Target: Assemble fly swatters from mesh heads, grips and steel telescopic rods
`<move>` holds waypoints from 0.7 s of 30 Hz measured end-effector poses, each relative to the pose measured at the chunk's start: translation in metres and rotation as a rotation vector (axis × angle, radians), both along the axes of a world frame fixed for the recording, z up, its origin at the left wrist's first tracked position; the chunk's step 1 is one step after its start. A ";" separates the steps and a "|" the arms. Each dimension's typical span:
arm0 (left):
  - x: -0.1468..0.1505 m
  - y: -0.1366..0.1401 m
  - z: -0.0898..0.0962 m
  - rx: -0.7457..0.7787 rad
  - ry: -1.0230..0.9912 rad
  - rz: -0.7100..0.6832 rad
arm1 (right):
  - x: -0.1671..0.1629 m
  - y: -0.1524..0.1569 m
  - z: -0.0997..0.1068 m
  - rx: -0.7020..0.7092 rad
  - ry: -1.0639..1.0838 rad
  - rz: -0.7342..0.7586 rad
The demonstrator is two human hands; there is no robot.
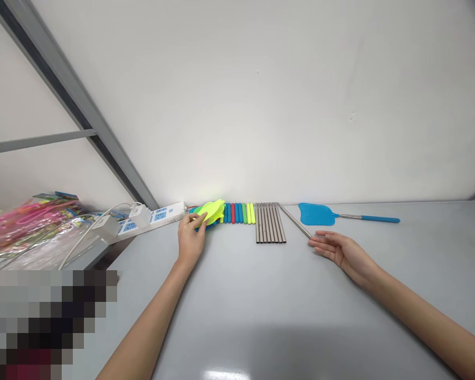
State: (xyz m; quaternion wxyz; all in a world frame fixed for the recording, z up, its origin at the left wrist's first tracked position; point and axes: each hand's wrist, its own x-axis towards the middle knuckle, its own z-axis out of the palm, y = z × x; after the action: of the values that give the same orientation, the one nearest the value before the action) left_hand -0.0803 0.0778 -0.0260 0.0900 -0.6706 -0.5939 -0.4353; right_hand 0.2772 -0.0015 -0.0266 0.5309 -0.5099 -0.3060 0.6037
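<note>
My left hand (192,237) is closed on a yellow fly swatter head (211,211) at the top of a stack of colored swatter heads. Just right of that stack lies a row of colored handle grips (239,213). Beside them, several metal tubes (268,224) lie parallel. One more metal tube (295,220) slants toward my right hand (338,250), whose fingers are stretched out and apart at its near end. Whether they touch the tube is hard to tell. A whole blue fly swatter (317,214) lies beyond the right hand, its handle pointing right.
A white power strip (158,215) with plugged-in adapters and cables runs along the back left. Clear bags with pink and colored items (31,227) are piled at the far left. A white wall (261,105) borders the back of the grey table (237,290).
</note>
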 end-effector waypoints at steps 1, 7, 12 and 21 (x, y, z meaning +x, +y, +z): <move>0.000 0.000 0.000 0.006 -0.006 0.000 | 0.002 0.001 0.000 0.005 -0.029 0.002; -0.001 -0.005 0.002 0.052 -0.060 0.046 | 0.008 0.000 0.002 0.043 -0.058 0.136; 0.008 -0.016 0.014 0.114 -0.079 0.022 | 0.003 -0.003 0.007 -0.020 0.100 0.229; 0.044 -0.049 0.038 0.272 0.107 -0.173 | 0.001 -0.005 0.011 -0.069 0.133 0.237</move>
State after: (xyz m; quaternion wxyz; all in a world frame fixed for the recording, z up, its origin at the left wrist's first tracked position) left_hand -0.0358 0.0288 0.0120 0.1736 -0.7232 -0.4638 -0.4814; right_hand 0.2784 -0.0069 -0.0158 0.4572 -0.4470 -0.3072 0.7048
